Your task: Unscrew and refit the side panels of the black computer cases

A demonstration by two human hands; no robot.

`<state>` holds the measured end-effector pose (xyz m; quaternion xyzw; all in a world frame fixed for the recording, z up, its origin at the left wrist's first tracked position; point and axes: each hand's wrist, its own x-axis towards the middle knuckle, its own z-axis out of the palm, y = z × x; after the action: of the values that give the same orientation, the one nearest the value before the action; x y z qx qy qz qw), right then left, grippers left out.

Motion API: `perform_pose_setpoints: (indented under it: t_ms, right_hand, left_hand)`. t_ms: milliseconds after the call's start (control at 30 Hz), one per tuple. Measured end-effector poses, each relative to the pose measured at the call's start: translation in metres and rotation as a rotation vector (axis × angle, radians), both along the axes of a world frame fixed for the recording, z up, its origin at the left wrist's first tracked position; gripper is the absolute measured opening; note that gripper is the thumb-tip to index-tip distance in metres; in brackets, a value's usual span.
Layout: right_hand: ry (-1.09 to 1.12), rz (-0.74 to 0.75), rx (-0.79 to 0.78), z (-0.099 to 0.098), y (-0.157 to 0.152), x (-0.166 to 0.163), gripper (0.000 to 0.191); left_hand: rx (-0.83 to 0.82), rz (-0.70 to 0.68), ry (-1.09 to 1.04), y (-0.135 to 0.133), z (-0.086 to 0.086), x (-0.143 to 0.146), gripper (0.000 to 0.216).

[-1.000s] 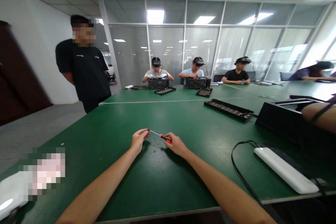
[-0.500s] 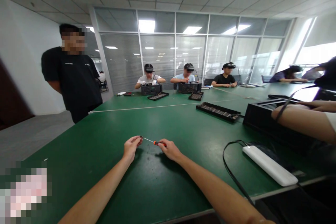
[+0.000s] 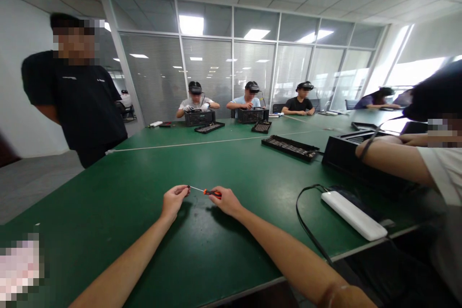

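A small screwdriver (image 3: 206,192) with an orange-and-black handle and thin metal shaft is held level just above the green table (image 3: 119,187). My right hand (image 3: 225,200) is closed around the handle. My left hand (image 3: 173,200) pinches the shaft's tip between its fingertips. Both forearms reach out from the near table edge.
A white power bank (image 3: 352,214) with a black cable (image 3: 306,226) lies to the right. A seated person's arm (image 3: 393,161) rests on a black case (image 3: 346,154). A black tray (image 3: 289,147) lies farther back. One person stands at left (image 3: 77,96); several sit at the far end.
The view has swung to the right, bringing the neighbour on the right further into sight. Both hands keep the same hold on the screwdriver.
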<state>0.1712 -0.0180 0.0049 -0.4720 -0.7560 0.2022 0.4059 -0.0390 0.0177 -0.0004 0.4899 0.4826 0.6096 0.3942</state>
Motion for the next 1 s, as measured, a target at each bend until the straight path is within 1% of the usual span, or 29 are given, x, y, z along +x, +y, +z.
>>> perform_pose_setpoints:
  t_ms: [133,300,500,667,733,800,900,1000]
  right_hand:
    - [-0.002,-0.011,0.005,0.000,-0.001,0.001,0.025]
    - [-0.023,0.015,-0.001,0.000,-0.002,-0.001,0.024]
    - [-0.008,0.005,-0.005,0.003,-0.003,0.000,0.027]
    - [-0.030,0.004,-0.006,0.002,-0.001,-0.001,0.027]
    - [-0.051,0.001,0.006,0.001,-0.001,0.001,0.026]
    - [-0.085,-0.008,0.011,0.001,0.001,0.004,0.027]
    - [-0.151,-0.023,-0.001,0.003,0.004,0.011,0.027]
    - [-0.192,-0.038,-0.014,0.005,0.006,0.016,0.026]
  left_hand:
    - [0.000,0.030,-0.029,0.002,-0.001,-0.003,0.027]
    - [-0.005,0.010,-0.029,0.003,-0.001,-0.003,0.027]
    - [0.014,0.032,-0.072,0.002,0.001,-0.001,0.030]
    - [-0.034,-0.023,-0.099,0.002,-0.001,-0.001,0.031]
    - [-0.071,-0.063,-0.044,0.002,-0.001,-0.004,0.030]
    - [-0.089,-0.083,0.103,0.003,0.001,-0.009,0.025]
    - [-0.038,-0.081,0.343,0.005,0.008,-0.020,0.012]
    - [-0.003,-0.072,0.407,0.008,0.014,-0.032,0.009]
